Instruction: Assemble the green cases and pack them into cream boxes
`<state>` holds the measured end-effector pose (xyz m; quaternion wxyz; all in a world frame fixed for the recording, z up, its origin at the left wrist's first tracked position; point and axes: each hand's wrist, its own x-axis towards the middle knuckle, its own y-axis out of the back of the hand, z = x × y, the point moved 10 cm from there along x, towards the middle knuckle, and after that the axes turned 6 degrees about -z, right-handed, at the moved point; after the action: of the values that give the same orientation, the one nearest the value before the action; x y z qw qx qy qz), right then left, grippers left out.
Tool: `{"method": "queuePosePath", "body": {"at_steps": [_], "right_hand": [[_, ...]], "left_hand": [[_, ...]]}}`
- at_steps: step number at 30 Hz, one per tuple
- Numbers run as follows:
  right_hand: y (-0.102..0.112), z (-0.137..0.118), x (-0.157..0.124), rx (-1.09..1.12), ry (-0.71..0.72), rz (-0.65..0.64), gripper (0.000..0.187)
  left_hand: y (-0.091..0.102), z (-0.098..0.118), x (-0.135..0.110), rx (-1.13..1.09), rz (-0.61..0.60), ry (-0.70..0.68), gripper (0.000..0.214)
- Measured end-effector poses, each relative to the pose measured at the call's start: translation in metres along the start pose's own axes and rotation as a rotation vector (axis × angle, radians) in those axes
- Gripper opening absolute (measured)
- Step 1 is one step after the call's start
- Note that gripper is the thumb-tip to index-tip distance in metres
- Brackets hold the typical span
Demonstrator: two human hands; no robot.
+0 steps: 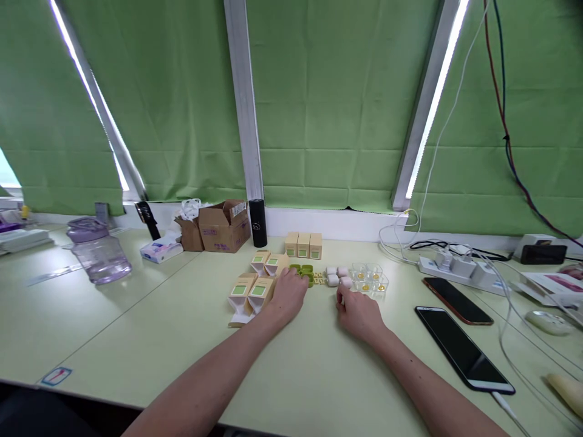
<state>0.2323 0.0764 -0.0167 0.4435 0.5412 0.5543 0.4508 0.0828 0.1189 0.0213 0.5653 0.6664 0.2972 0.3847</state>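
Left hand (289, 296) palm down on the pale green table (310, 370), fingers loosely spread, released, nothing clasped; fingertips at the near edge of the green cases (304, 273), just at 12 o'clock from the knuckles

Open tan boxes (255, 282) with green labels touching that hand at 9 to 10 o'clock, flaps splayed toward the near edge

Right hand (359, 315) knuckles up, fingers curled under, forefinger tip against the nearest of the pink cases (339, 276) at 11 o'clock; pinched or merely touching, cannot tell, since the pads are hidden beneath the hand

Green cases and pink cases side by side between the two hands, both flat on the table

Clear trays (371, 279) with yellow bits inside, just beside the pink cases, at 1 o'clock from the right hand

Row of three closed tan boxes (303, 245) upright at 12 o'clock, further back

Black cylinder (257, 223) and cardboard box (224, 226) at 11 o'clock by the sill; purple jug (98, 250) well apart at 9 o'clock

Two phones (460, 328) face up at 3 o'clock from the right hand, power strip (455, 267) behind them at 2 o'clock
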Motion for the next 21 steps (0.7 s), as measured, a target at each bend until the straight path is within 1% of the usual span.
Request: {"method": "queuePosePath", "body": {"at_steps": [2,4,11,15,21], "right_hand": [[0.000,-0.001,-0.001,0.010,0.000,0.011,0.018],[0.001,-0.001,-0.001,0.016,-0.001,0.022,0.024],[-0.002,-0.002,0.000,0.021,-0.008,0.015,0.032],[0.003,-0.006,-0.003,0.049,0.016,0.058,0.029],[0.015,-0.013,-0.008,0.125,0.065,0.137,0.028]], "left_hand": [[-0.003,0.002,0.001,0.079,-0.013,0.000,0.030],[-0.005,0.003,0.001,0.113,-0.017,-0.008,0.033],[-0.002,0.008,-0.002,0.053,-0.010,-0.028,0.033],[0.002,0.016,-0.010,0.068,0.000,-0.058,0.038],[0.013,0.026,-0.021,-0.004,0.050,-0.099,0.034]]}}
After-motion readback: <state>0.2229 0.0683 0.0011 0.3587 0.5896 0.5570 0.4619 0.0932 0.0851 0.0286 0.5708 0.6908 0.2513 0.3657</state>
